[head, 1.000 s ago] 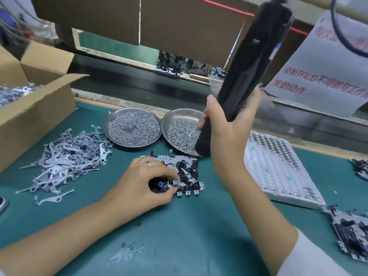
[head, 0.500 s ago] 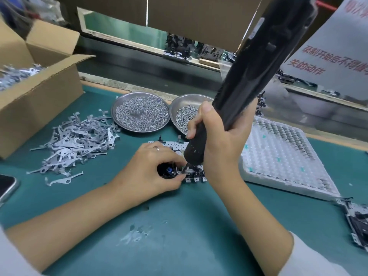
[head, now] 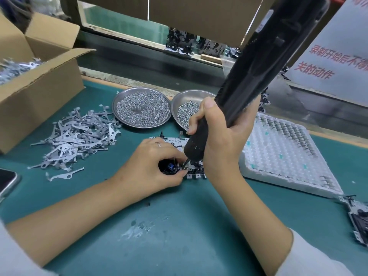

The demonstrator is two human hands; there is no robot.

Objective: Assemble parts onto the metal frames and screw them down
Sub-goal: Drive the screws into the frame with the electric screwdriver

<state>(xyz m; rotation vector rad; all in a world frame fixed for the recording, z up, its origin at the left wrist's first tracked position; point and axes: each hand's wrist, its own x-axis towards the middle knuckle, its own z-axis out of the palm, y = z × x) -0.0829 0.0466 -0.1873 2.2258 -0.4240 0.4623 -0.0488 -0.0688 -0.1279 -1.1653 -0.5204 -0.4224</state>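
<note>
A metal frame (head: 175, 141) with black parts lies on the green mat in the middle. My left hand (head: 153, 166) pinches its near left corner, by a black part with a blue piece (head: 169, 167). My right hand (head: 221, 136) grips a long black electric screwdriver (head: 258, 66), tilted to the upper right. Its bit tip (head: 186, 163) touches the frame right beside my left fingertips. My hands hide most of the frame.
Two steel dishes of screws (head: 141, 109) (head: 187, 112) sit behind the frame. Loose grey metal levers (head: 77, 138) lie at left, near an open cardboard box (head: 37, 84). A white tray (head: 282, 154) lies at right, another frame (head: 358, 216) at the right edge, a phone (head: 7, 182) at the left edge.
The screwdriver has come down from above the right dish to the frame, and its bit now touches the frame by my left fingers. My left hand has stayed on the frame.
</note>
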